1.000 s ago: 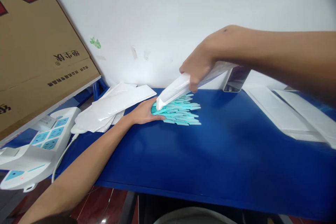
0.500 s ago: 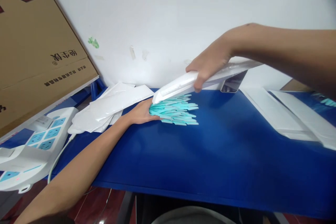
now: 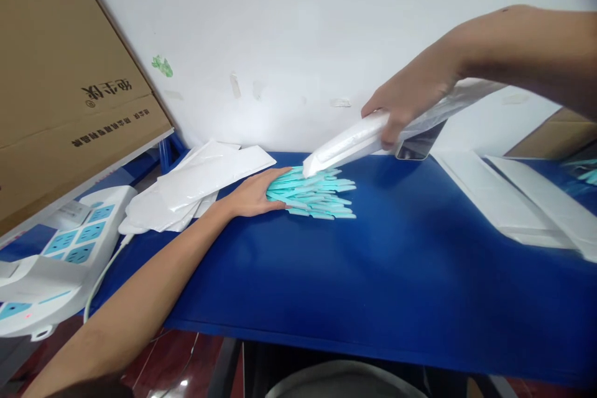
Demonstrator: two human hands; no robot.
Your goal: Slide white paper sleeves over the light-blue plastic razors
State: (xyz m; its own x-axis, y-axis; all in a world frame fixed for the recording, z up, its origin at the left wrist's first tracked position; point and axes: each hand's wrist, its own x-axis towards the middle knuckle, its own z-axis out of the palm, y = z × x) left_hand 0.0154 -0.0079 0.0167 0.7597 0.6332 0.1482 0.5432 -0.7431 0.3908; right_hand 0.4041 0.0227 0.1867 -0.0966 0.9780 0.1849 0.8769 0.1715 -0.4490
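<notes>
A fan of several thin teal plastic sticks (image 3: pixel 317 196) lies on the blue table (image 3: pixel 373 273). My left hand (image 3: pixel 254 193) rests flat on the left ends of the sticks, pressing them to the table. My right hand (image 3: pixel 410 96) grips a long white plastic bag (image 3: pixel 364 137) held slanting, its lower open end just above the sticks' far edge.
A pile of white bags (image 3: pixel 200 180) lies to the left by the wall. More flat white bags (image 3: pixel 513 199) lie at the right. White power strips (image 3: pixel 60 249) sit at the left edge under a tilted cardboard box (image 3: pixel 69 74). A dark phone (image 3: pixel 420 143) leans on the wall.
My right hand has drawn the white bag up and to the right, so its lower end has slid off the left ends of the sticks. My left hand stays on the sticks.
</notes>
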